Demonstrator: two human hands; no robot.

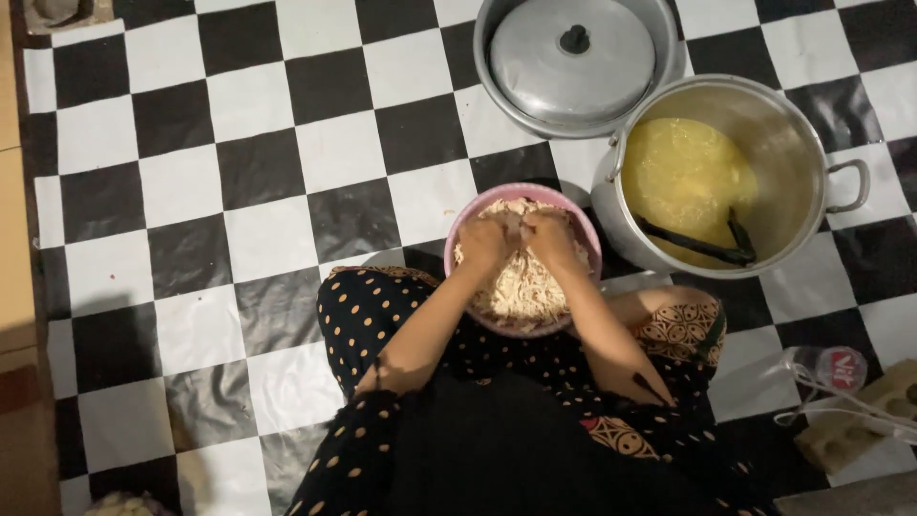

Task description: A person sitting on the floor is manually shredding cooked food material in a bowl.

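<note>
— From the head view, where are the hands?

— Left hand [485, 241] and right hand [552, 239] are side by side in the pink bowl [478, 212] on her lap, fingers clenched on the pale shredded food [521, 291].

— How to do it well?

— I think small pinches, kept low over the bowl, away from the pot of yellow liquid [683, 172].

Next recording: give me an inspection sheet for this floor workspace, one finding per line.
Surface: black-and-white checkered floor mat, wrinkled in places.
Job's things: pink bowl of pale shredded food, set in front of the seated person's knees.
Clutter: open metal pot of yellow liquid with a dark utensil in it; a second pot with a lid resting inside; plastic bottle and pale block at right.
Grippers: left hand and right hand close together in the shredded food, pinching a piece between them.
Cables: nothing seen.
Surroundings: bare tan floor along the left edge.
</note>
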